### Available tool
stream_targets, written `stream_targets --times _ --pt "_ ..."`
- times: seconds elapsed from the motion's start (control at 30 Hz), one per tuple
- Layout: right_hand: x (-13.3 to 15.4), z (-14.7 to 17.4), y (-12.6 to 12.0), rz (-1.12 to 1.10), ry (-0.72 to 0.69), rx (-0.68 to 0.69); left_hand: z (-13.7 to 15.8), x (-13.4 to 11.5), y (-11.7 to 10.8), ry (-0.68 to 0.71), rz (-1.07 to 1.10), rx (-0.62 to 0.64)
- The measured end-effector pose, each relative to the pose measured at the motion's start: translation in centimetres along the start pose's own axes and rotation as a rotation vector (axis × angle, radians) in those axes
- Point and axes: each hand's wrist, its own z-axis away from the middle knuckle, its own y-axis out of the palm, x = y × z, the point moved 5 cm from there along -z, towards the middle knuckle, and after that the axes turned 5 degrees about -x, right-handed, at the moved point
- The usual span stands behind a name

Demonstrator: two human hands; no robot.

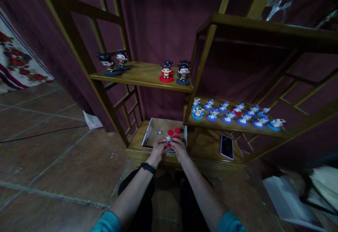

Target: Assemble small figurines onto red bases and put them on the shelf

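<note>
Left hand (159, 147), right hand (179, 148) both pinch small figure (168, 139); likely light, stiff, smooth; best gripped by sides.

A phone (227, 146) lies on the bottom shelf (208, 144), a clear ornament (280, 0) stands upper right, a maroon curtain (161, 20) hangs behind, and flower-patterned cloth (21, 57) shows far left.

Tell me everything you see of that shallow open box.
The shallow, open, rectangular box with pale walls and a brown inside looks like cardboard. It sits on the lowest brown wooden shelf. Inside lie a small white-and-dark figure, flat red discs and a dark piece. The left hand and right hand are over its near side; whether they touch it is unclear.
</note>
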Motion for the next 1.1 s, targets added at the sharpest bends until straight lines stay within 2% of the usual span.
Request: stream_targets --times 0.13,0.27,0.4,0.67,0.87,1.0,1.1 --pt "1.2 -0.7 -0.1 -0.012 -0.032 -0.007 0.1 -0.9 0.8 0.053 -0.01 0.058" --pt "1.6 -0.9 0.6 -0.069 0.0 0.009 -0.1 -2.1 0.9 0.047 0.015 0.02" --pt "1.3 -0.8 1.5 -0.073 0.034 0.029 -0.4 -2.8 0.5 -0.034 0.018 -0.02" --pt "1.1 -1.3 3.2 -0.075 0.055 0.072 -2.5 -3.2 -0.8 -0.003 0.022 0.029" --pt "1.6 -1.6 5.2 -0.029 -0.011 0.152 -3.9 -4.4 -1.5 0.127 0.027 0.025" --pt "1.8 -1.8 6.2 -0.029 -0.042 0.144 -3.9 -5.7 -1.7 0.188 0.01 0.011" --pt "2.1 -1.6 6.2 -0.041 -0.04 0.137 -3.4 -5.9 -2.0 0.113 0.048 0.041"
